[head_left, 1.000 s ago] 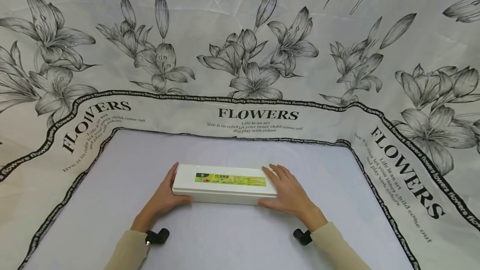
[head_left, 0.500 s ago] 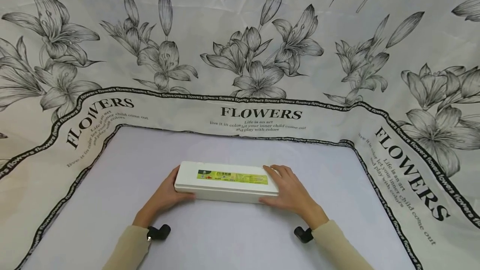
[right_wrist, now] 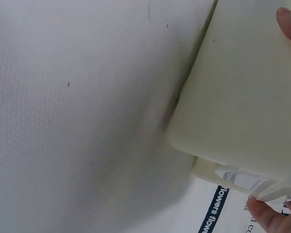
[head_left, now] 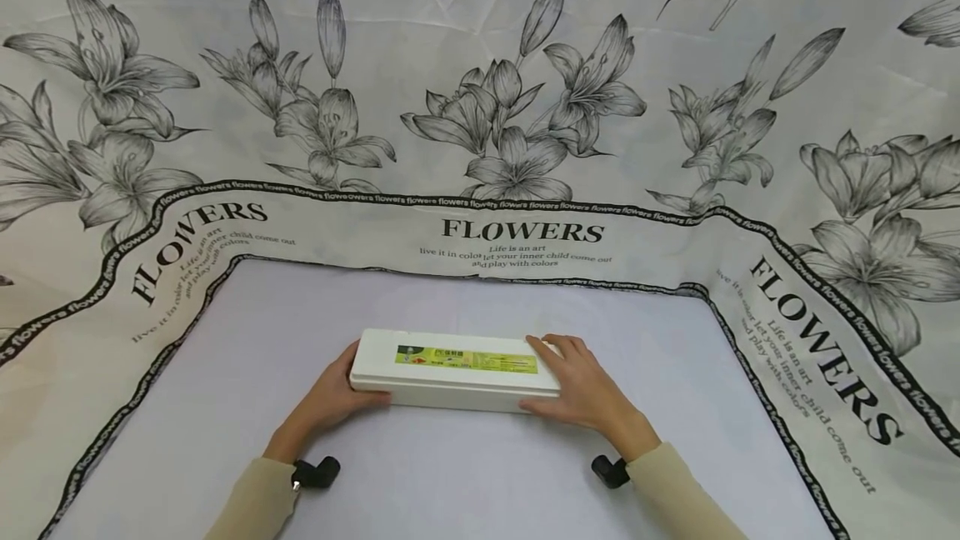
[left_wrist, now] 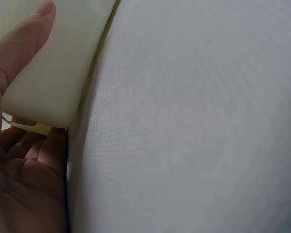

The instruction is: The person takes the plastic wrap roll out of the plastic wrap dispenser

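Observation:
A long white cling film box [head_left: 450, 394] with a green and yellow label [head_left: 467, 358] on its lid lies crosswise on the white table surface in the head view. My left hand [head_left: 330, 394] grips its left end, thumb along the front face. In the left wrist view the left thumb [left_wrist: 26, 41] presses that face, with the other fingers bent at the end wall. My right hand [head_left: 577, 382] grips the right end, thumb at the front and fingers over the top edge. In the right wrist view, right fingertips [right_wrist: 262, 213] touch a shiny translucent strip [right_wrist: 242, 180] at the box's end.
White cloth [head_left: 465, 482] covers the tabletop around the box. A flower-printed sheet [head_left: 510, 132] with a black lettered border rises behind and at both sides. Black wrist cameras [head_left: 317, 472] sit at both cuffs.
The head view has shifted slightly. Both hands keep the same hold on the cling film box, which stays in about the same place.

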Demonstrator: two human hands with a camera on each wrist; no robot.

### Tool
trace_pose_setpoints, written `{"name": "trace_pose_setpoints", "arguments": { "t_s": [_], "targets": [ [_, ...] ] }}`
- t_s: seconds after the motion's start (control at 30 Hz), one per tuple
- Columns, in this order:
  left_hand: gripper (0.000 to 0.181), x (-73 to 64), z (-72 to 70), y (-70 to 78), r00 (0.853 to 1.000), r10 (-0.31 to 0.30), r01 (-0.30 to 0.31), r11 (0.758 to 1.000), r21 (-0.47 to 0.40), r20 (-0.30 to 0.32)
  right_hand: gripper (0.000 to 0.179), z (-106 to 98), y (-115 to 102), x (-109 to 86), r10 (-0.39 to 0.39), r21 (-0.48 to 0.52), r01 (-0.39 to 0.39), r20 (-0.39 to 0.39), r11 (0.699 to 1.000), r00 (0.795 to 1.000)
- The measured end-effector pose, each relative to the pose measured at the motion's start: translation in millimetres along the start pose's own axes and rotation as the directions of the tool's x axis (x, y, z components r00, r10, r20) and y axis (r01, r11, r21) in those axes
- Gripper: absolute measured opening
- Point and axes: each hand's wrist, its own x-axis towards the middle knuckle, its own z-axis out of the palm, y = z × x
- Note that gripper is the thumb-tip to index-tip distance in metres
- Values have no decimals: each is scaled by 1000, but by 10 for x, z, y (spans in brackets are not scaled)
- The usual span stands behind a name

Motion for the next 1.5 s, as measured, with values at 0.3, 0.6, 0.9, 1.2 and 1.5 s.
{"name": "trace_pose_setpoints", "arguments": {
  "t_s": [0.3,0.6,0.9,1.2,1.5],
  "targets": [
    [115,-1,-8,14,1000,-5,5,1000,17,5,100,-4,2,22,-13,-5,13,7,1000,1000],
    [116,-32,17,23,999,-50,50,998,31,5,98,16,58,40,-26,25,25,30,999,999],
    [114,-8,7,5,999,-32,32,999,22,2,97,0,91,78,-51,43,50,22,998,998],
    [111,-24,-1,-1,1000,4,-4,1000,20,-9,95,22,117,112,-68,39,67,20,997,998],
    [114,-17,-10,2,1000,8,-7,1000,23,-4,95,-2,129,137,-59,61,56,39,997,997]
  ]
}}
